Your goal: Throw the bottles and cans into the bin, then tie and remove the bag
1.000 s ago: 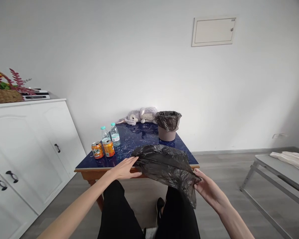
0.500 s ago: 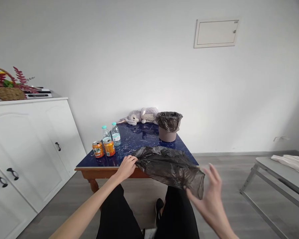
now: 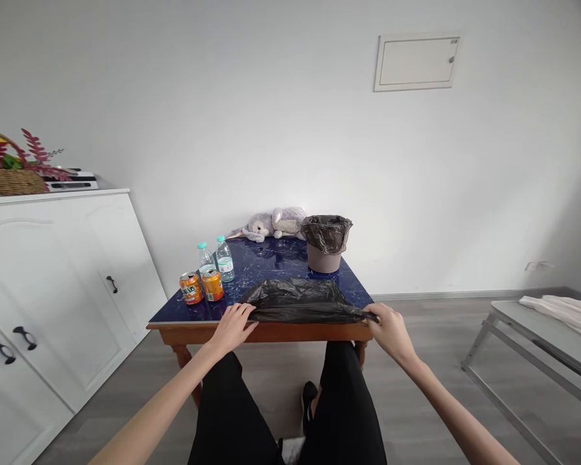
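A black plastic bag point(image 3: 300, 302) is stretched sideways along the front edge of the blue marble-patterned table point(image 3: 266, 261). My left hand point(image 3: 233, 324) pinches its left end, while my right hand point(image 3: 388, 330) is closed on the gathered right end. Behind the bag stands a mauve-grey trash can point(image 3: 323, 260), with a dark liner point(image 3: 327, 234) folded over its rim. Two orange cans point(image 3: 190, 289) and two clear plastic bottles point(image 3: 225, 261) with turquoise caps stand left of the bag, beyond my left hand.
A plush rabbit point(image 3: 275, 223) lies at the table's back edge against the wall. On the left is a white cabinet point(image 3: 72, 290) with a flower basket point(image 3: 14, 177) on top. A grey folding table point(image 3: 537, 323) holding white cloth point(image 3: 566, 310) is at the right.
My right hand, open and lower before, has moved up and closed on the bag's right end. The bag has gone from slanting and loose to drawn level along the table edge.
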Demonstrator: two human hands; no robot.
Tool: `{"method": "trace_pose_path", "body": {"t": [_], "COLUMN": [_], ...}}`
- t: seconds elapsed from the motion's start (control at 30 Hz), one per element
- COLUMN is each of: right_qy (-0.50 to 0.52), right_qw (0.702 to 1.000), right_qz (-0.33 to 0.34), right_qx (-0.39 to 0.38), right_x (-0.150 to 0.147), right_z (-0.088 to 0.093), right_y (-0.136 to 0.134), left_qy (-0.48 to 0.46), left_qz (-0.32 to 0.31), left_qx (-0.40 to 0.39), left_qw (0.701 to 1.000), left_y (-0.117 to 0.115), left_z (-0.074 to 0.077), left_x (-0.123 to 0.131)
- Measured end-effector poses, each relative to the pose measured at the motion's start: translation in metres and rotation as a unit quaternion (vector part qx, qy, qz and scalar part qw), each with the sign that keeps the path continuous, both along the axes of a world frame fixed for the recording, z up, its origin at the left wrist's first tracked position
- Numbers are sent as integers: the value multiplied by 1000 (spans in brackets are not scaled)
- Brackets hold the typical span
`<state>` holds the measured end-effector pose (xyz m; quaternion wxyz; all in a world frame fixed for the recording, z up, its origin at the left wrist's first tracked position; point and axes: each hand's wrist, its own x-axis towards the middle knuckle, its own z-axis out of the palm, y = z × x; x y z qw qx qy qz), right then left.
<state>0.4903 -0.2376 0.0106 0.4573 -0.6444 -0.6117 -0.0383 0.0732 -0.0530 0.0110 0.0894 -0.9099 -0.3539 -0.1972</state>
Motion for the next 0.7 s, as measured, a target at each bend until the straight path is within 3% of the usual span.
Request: {"method": "trace_pose_path", "body": {"t": [0.2, 0.33, 0.47, 0.6, 0.67, 0.7], "right_qy": [133, 203, 224, 163, 81, -23], "right_qw": [991, 979, 973, 980, 991, 995], "right_qz": [6, 2, -50, -79, -22, 18], "right_qx": [5, 4, 11, 82, 104, 98], "right_x": [10, 19, 21, -22, -58, -76], "right_z": [1, 12, 34, 52, 53, 52], "right_y": [3, 45, 92, 103, 101, 102], "left_qy": [-33, -64, -93, -135, -137, -127], "left_qz": [22, 68, 112, 131, 94, 62], "left_qx": [-23, -45, -49, 4, 34, 40], "left_qw": [999, 995, 988, 982, 986, 989], "left_y": [1, 22, 42, 38, 29, 25], "left_z": [-4, -2, 3, 9, 12, 14], "left_x": [3, 4, 11, 29, 43, 51]}}
